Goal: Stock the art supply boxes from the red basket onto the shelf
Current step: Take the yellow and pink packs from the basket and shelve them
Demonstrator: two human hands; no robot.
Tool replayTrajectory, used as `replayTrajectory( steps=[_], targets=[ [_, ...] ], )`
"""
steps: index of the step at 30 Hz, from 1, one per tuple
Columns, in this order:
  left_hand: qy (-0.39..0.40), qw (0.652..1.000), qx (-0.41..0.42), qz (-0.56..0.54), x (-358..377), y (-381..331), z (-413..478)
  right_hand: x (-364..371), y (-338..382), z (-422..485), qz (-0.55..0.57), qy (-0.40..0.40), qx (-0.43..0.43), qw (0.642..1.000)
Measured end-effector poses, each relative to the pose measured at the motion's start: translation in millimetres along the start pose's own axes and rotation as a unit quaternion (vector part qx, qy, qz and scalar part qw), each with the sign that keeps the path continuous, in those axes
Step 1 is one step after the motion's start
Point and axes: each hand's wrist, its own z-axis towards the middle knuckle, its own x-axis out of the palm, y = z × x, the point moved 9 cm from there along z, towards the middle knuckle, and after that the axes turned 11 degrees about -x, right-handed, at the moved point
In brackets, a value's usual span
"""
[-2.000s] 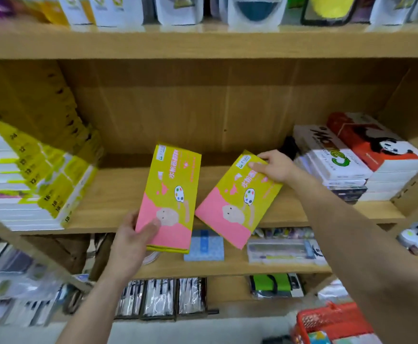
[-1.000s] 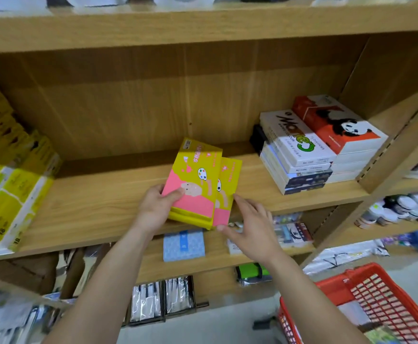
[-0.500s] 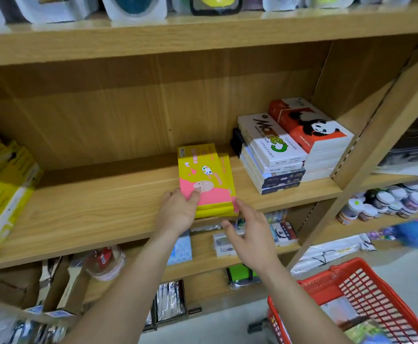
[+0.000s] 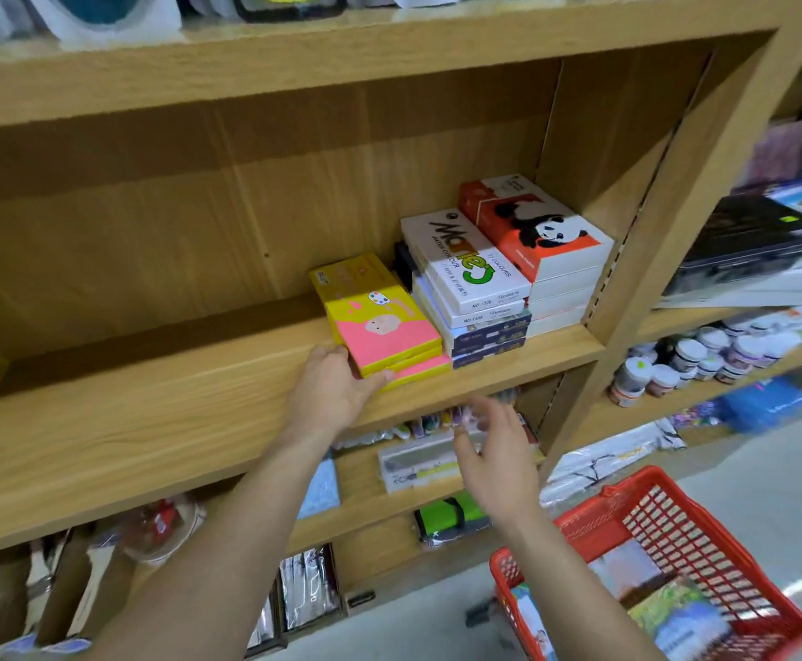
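Yellow-and-pink art boxes (image 4: 382, 322), two of them stacked flat, lie on the wooden shelf (image 4: 151, 412) just beside the pile of white water-colour boxes (image 4: 468, 279), with the panda-printed boxes (image 4: 532, 226) further right. Our left hand (image 4: 337, 391) is against their near-left corner, thumb along the front edge and fingers (image 4: 330, 353) curled at the left side, a loose steadying touch rather than a clamp. Our right hand (image 4: 494, 465) hangs below the shelf edge with its fingers spread and holding nothing, though it is blurred. We judge these boxes to be light, stiff card with a smooth printed skin, so they slide easily on the wood and on each other; the lower one already peeps out at the front under the upper one. They look flat and rigid enough to take by the long edges, thumb on one side and fingers on the other, and a push on the short front edge should seat them without crushing a corner. We would avoid pressing the broad top face, since thin card may dent. More stock shows in the red basket (image 4: 675, 517) on the floor at lower right, flat printed packs lying in its bottom, which we would lift by their edges in the same way.
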Motion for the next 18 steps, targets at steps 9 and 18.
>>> replayTrajectory(
  steps=[9,18],
  targets=[
    [-0.166,0.980,0.051,-0.099,-34.1,-4.8,-63.3,17.6,-76.0,-44.7,0.015,0.073,0.095,0.993],
    [0.207,0.962,0.179,0.015,189.2,-71.9,-163.7,-48.3,-252.2,-171.5,-0.067,0.067,0.297,0.950]
  ],
)
